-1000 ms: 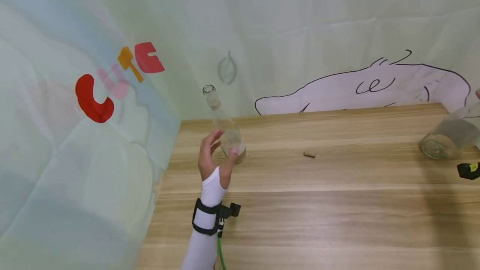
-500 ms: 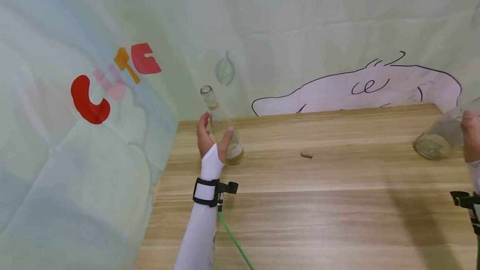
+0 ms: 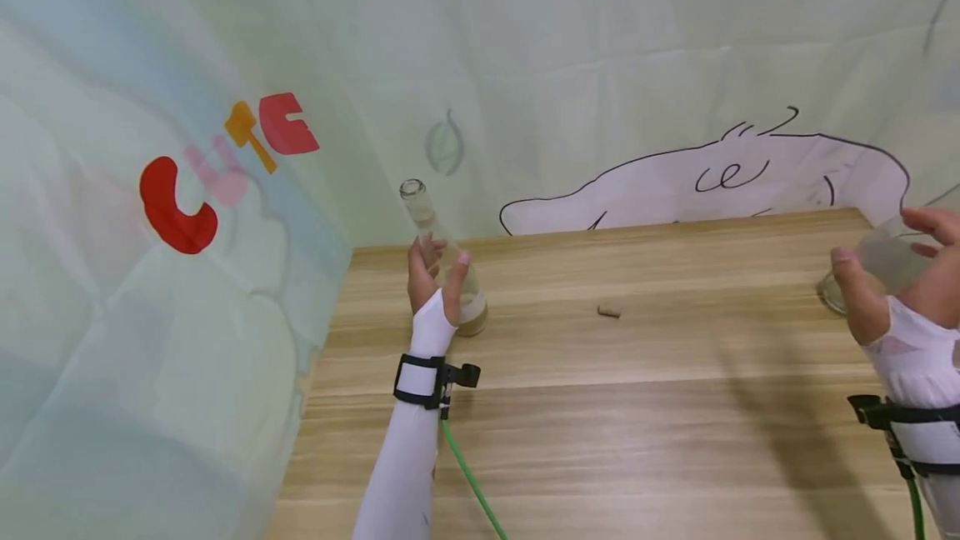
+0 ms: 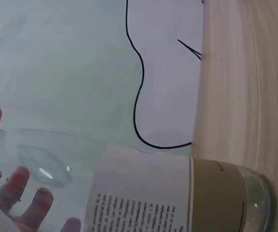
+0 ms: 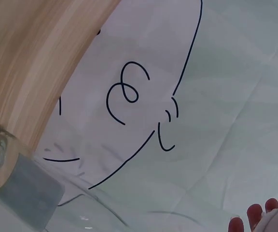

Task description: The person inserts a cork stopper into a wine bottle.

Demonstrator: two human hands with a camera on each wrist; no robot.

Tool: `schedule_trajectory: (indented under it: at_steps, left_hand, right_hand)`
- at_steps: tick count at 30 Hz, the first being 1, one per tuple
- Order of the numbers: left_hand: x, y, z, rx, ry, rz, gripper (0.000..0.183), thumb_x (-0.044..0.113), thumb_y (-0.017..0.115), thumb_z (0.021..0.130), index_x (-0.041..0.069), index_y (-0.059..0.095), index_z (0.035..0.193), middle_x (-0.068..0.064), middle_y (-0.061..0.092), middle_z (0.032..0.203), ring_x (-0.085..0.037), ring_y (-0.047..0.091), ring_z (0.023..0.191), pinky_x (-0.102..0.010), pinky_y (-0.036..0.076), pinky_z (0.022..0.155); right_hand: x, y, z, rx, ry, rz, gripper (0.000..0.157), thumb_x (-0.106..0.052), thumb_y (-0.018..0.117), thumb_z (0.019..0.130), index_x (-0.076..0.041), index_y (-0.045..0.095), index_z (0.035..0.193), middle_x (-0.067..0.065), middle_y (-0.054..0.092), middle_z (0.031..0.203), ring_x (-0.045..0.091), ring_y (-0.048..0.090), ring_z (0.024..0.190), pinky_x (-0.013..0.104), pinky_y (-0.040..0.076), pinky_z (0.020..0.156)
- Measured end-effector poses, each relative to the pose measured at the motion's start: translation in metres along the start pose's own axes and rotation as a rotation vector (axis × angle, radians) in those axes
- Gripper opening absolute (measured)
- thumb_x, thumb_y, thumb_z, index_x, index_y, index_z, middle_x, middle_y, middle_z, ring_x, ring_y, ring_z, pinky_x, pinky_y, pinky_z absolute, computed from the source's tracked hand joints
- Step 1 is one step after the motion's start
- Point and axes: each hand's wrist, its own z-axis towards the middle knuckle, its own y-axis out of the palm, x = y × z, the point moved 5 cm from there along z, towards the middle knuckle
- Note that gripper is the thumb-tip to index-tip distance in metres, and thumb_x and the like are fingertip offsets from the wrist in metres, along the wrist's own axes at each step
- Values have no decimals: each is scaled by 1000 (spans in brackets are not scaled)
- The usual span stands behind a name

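A clear glass bottle (image 3: 471,307) with a pale label stands at the left of the wooden table. My left hand (image 3: 433,277) is curled round its middle, the thumb on the right side and the fingers (image 3: 427,250) on the far side. In the left wrist view, the bottle's label (image 4: 139,188) shows white and tan, and the fingers (image 4: 20,181) lie by the clear glass. At the right stands a second clear glass bottle (image 3: 881,252), mostly hidden by my right hand (image 3: 911,277). That hand's thumb and fingers are spread apart beside it; whether they touch it I cannot tell.
A small brown piece (image 3: 609,312) lies on the wooden table (image 3: 600,423) between the bottles. A printed fabric backdrop (image 3: 675,65) rises at the table's back edge and left side. Green cables (image 3: 472,482) trail from the wrist cameras.
My left hand has moved up the left bottle, and its fingers have come round behind it. My right hand has come into view from the right, in front of the right bottle.
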Motion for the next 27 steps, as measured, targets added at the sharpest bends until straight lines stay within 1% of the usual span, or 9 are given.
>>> schedule_trajectory:
  at_steps: [3,5,7,11,14,18,20,23,27]
  left_hand:
    - [25,1,-4,-11,19,-38,56,9,64,81,3,35,128,-16,48,114,-33,42,108,-53,30,89]
    - [45,3,-7,-30,37,-47,54,7,63,81,2,36,127,-18,48,113,-33,42,107,-52,31,89]
    - [61,8,-11,-61,61,-40,54,6,63,81,1,37,127,-17,49,113,-31,44,107,-50,32,88]
    - [81,19,-25,-144,123,-23,53,6,64,80,3,38,125,-16,51,112,-30,46,105,-49,35,86]
    - [80,31,-38,-202,143,-20,51,8,67,78,7,41,122,-10,51,112,-29,47,104,-50,36,84]
    - [73,49,-58,-281,115,-16,50,20,68,79,14,41,120,0,51,113,-19,48,104,-44,39,85]
    - [75,57,-69,-327,103,-15,51,28,67,79,16,40,121,2,50,113,-16,47,104,-42,40,85]
    - [80,68,-86,-393,87,-8,54,32,65,80,18,37,124,4,49,114,-14,47,105,-40,41,85]
    - [87,79,-101,-433,129,1,53,32,65,80,18,36,123,5,49,114,-14,47,105,-38,41,85]
  right_hand:
    - [-4,12,-4,-26,-46,68,64,-15,66,70,-20,38,127,-15,35,125,19,34,116,34,26,94]
    - [-5,19,-7,-31,-53,102,63,-14,67,67,-17,41,125,-15,37,123,19,36,114,33,27,93]
    - [-7,27,-10,-41,-63,123,62,-14,68,65,-13,43,123,-11,40,122,20,37,112,34,27,91]
    - [-12,43,-17,-79,-68,160,65,-14,70,65,-11,44,124,-5,43,122,23,38,111,35,29,89]
    - [-18,55,-22,-117,-74,187,65,-12,71,64,-8,45,123,2,45,120,25,38,109,37,30,87]
    - [-22,66,-28,-163,-127,202,66,-12,72,63,0,43,122,16,45,117,30,39,107,40,30,84]
    - [-22,71,-31,-178,-144,215,66,-12,71,63,2,44,121,18,45,115,31,39,106,39,30,83]
    - [-23,77,-36,-195,-133,237,66,-12,72,62,1,45,121,17,46,114,30,40,105,37,30,83]
    - [-25,86,-42,-219,-111,268,67,-11,72,62,-2,45,122,15,47,114,29,40,104,38,29,82]
